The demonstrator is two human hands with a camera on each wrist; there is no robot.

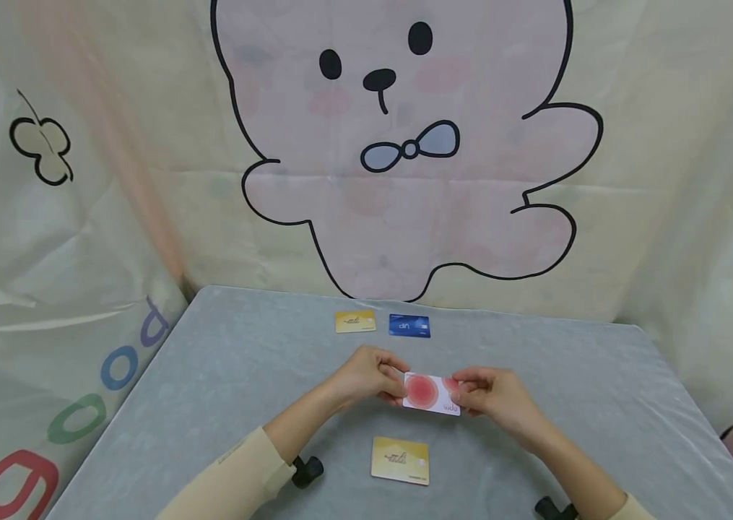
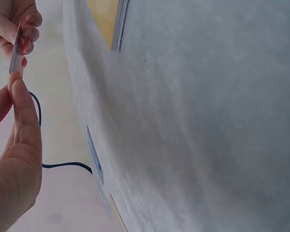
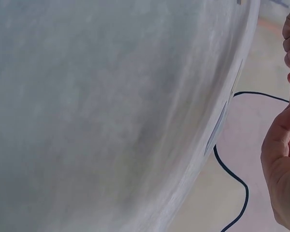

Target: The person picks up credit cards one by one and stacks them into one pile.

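Both hands hold one white card with red circles point(image 1: 430, 394) above the table, its printed face toward the head camera. The left hand point(image 1: 369, 377) pinches the card's left end between thumb and fingers; in the left wrist view that hand point(image 2: 18, 140) grips the card point(image 2: 16, 55) seen nearly edge-on. At the other end, the right hand point(image 1: 496, 401) pinches the card's right side. Nearer the person lies a stack of cards with a yellow one on top point(image 1: 400, 461); its layered edge shows in the left wrist view.
Toward the table's far edge, a yellow card point(image 1: 355, 321) and a blue card point(image 1: 409, 326) lie side by side. Grey cloth covers the table point(image 1: 262, 347). Behind it hangs a curtain point(image 1: 392, 238) with a cartoon figure. Black wrist mounts point(image 1: 308, 471) sit at both sleeves.
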